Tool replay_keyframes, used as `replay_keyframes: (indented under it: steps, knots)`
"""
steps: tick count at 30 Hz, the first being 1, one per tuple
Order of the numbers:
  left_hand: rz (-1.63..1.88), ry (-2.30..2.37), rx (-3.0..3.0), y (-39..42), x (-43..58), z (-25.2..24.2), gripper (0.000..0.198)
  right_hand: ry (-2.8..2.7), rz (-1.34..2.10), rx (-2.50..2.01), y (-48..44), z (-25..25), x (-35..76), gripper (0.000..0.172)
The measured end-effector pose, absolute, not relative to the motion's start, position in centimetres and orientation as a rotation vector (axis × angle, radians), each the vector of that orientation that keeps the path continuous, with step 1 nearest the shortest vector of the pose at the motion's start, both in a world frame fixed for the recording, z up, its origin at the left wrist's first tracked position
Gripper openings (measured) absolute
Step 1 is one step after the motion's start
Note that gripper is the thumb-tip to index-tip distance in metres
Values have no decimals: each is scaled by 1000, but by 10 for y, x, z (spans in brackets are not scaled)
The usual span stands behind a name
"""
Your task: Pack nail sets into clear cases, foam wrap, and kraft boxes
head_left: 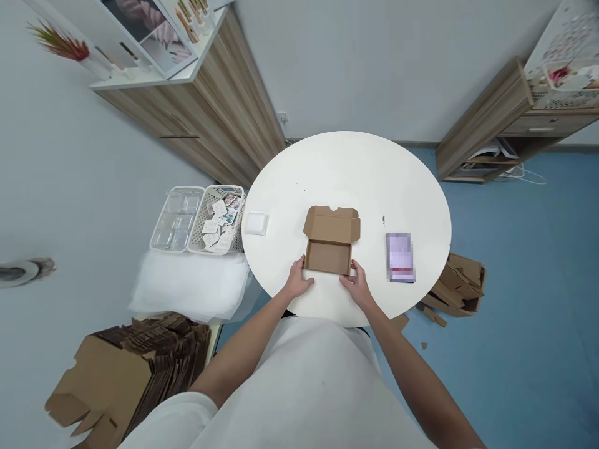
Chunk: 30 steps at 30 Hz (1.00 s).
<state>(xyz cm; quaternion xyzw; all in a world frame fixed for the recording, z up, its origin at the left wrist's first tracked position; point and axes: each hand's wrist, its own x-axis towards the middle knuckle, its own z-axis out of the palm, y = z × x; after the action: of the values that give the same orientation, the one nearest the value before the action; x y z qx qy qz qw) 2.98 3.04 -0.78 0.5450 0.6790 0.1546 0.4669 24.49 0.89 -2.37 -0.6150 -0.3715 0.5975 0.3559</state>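
A small brown cardboard box (329,257) lies on the white round table in front of me, its lid raised and folded back, the tray inside bare. My left hand (298,279) grips its near left corner, fingers along the side and thumb at the front. At the near right corner, my right hand (357,284) holds it the same way. To the right lies a flat purple item (400,257), blurred out in the picture. A small white square packet (256,223) rests near the table's left edge.
Left of the table stand a white basket of cards (219,221), a clear divided case (178,218) and white sheets (191,280). Flat cardboard blanks (126,374) are stacked lower left. A carton of cardboard scraps (458,284) sits on the floor right of the table (346,168).
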Motion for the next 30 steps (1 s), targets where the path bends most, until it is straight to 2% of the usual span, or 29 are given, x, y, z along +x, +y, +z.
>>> replay_keyframes:
  steps: [6, 9, 14, 17, 21, 25, 30]
  knots:
    - [420, 1634, 1337, 22, 12, -12, 75, -885, 1252, -1710, -5, -22, 242, 60]
    - [446, 1665, 1330, 21, -11, -11, 64, -874, 1107, -1754, -10, -18, 237, 52]
    - [561, 1813, 1312, 29, -64, -8, 45, -1028, 1078, -1794, -6, -2, 203, 36]
    - [643, 1892, 1328, 40, -95, -6, 40, -1204, 1165, -1792, 8, 9, 162, 34]
    - [739, 1933, 1352, 63, -126, -3, 46, -1453, 1396, -1756, 43, 14, 95, 34]
    - [779, 1895, 1352, 90, -139, 2, 51, -1470, 1410, -1845, 77, 17, 34, 36]
    - [821, 1773, 1283, 114, -139, 2, 60, -1521, 1431, -1852, 96, 23, -8, 47]
